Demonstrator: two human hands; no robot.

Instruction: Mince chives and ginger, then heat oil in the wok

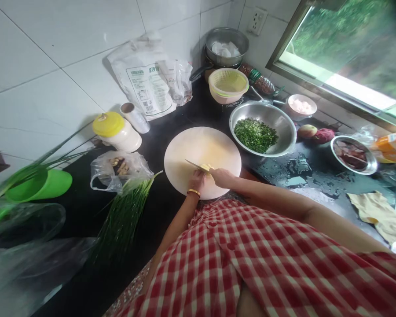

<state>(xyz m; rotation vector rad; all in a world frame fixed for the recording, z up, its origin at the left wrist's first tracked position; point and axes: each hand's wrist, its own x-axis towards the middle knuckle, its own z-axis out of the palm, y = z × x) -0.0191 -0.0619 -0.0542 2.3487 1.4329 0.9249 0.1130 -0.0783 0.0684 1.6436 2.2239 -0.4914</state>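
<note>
A round pale cutting board [198, 145] lies on the dark counter. My left hand [197, 179], with a gold bangle at the wrist, is closed at the board's near edge and seems to grip a knife [194, 164] whose blade points left. My right hand [221, 177] is right beside it, fingers pressed on a small yellow piece of food [207, 167] under the blade. A bundle of green chives [122, 215] lies left of the board. A steel bowl [284, 121] of chopped greens [255, 134] stands to the right.
Round the board are a yellow-lidded jar [115, 130], a plastic bag [119, 169], a green basin [41, 185], printed pouches [148, 83], a yellow colander [228, 83], a pot [226, 44], small bowls [353, 154], a cloth [379, 215] and wet counter [297, 171].
</note>
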